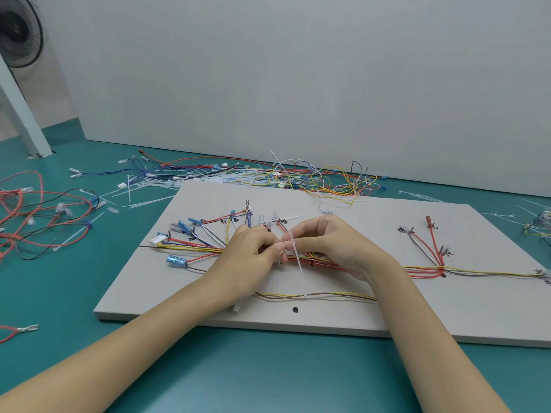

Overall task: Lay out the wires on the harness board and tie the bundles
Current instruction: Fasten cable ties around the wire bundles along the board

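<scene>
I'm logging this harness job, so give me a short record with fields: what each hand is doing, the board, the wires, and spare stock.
left hand: pinches the tie over the bundle
right hand: pinches the same tie, fingertips meeting the left's
tie: white, tail slanting toward the viewer
board: grey, flat on the green table
bundle: red and yellow wires along the board, fanning out to connectors at the left
lower pair: yellow and brown, already tied
spare stock: loose wires and ties beyond the board

Red and yellow wires (417, 270) fan across the grey harness board (357, 311).
</scene>
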Motion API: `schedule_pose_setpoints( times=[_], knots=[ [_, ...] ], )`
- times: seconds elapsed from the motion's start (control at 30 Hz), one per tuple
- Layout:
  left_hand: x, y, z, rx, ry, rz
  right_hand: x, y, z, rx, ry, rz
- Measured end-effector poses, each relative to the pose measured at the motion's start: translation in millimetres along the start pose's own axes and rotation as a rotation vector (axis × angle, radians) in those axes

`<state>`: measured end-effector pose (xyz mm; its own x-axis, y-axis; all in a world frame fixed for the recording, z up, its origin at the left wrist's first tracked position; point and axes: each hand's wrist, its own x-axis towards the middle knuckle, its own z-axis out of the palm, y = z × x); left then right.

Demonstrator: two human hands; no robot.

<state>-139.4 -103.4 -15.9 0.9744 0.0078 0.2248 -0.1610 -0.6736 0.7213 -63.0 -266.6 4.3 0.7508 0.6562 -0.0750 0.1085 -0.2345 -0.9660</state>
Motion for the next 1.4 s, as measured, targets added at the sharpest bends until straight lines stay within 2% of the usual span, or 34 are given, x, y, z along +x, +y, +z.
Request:
schedule_pose_setpoints(
  times=[0.17,0.9,1.4],
  knots=[
    [0.4,-1.3,0.0,-0.028,-0.001,0.010,0.7,0.7,1.0,0.007,0.057,-0.018],
    [5.7,-5.4,1.0,-0.074,-0.041,0.006,1.0,-3.6,3.3,-0.014,0.051,-0.023],
    [-1.6,0.5,0.0,-0.018,-0.031,0.027,0.6,-3.5,4.7,-0.029,0.063,0.009]
  ],
)
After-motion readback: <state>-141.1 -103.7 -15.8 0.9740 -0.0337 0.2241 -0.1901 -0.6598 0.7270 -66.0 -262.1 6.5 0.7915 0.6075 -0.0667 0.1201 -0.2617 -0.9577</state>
